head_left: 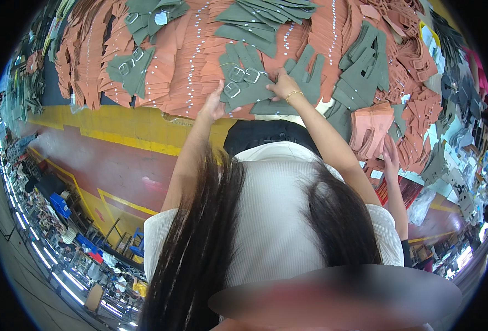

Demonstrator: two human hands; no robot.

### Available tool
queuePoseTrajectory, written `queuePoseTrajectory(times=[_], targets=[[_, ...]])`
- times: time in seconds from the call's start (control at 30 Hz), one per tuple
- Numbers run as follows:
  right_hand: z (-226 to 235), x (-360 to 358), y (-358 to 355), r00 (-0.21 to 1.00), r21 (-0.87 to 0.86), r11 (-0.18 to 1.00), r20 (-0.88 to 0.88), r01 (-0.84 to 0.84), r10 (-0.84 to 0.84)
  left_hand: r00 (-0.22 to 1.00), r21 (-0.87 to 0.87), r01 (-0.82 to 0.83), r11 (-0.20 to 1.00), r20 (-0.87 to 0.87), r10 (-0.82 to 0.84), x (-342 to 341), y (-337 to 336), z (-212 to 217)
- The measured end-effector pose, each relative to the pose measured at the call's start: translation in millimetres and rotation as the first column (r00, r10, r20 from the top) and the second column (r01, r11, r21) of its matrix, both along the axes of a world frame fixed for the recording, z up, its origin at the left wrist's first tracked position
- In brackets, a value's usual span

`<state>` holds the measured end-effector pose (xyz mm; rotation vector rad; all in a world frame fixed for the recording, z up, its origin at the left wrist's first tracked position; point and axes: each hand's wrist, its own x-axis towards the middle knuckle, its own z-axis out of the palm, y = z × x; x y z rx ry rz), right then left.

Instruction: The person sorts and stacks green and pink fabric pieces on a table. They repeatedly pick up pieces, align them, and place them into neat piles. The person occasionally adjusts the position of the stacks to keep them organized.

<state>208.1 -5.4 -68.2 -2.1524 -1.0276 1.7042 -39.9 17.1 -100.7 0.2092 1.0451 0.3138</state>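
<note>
Dark green shoe-upper-like pieces with silver buckles (246, 95) lie in front of me at the table's near edge. My left hand (213, 105) is at their left edge, thumb up along the side and fingers reaching partly beneath. With bent fingers my right hand (284, 86) grips their right corner; the fingertips are partly hidden. Under and beside that hand, more green strap pieces (308, 71) are spread. Rows of overlapping orange pieces (186, 66) with small white labels cover the table beneath.
Farther off lie green bundles (260, 19) and a buckled green stack (132, 69). At right are a green pile (365, 66) and orange strap pieces (418, 60). Another person's hand (390, 157) touches an orange stack (370, 129) near a red basket (409, 196).
</note>
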Motion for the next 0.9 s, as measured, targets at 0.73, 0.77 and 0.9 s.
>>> queuePoseTrajectory(times=[0.73,0.77,0.9], targets=[[-16,3,-7,0.865,-0.182,0.98,-0.476,0.083,-0.162,0.999,0.047,0.01,0.999,0.035,-0.012,9,-5,19],[-23,3,-10,0.887,-0.158,0.985,-0.442,0.069,-0.133,1.0,0.079,0.014,0.997,0.015,-0.015,9,-5,19],[-46,6,-16,0.911,-0.066,0.998,-0.41,0.019,-0.044,0.997,0.065,0.062,0.996,-0.047,-0.059,10,-5,10]])
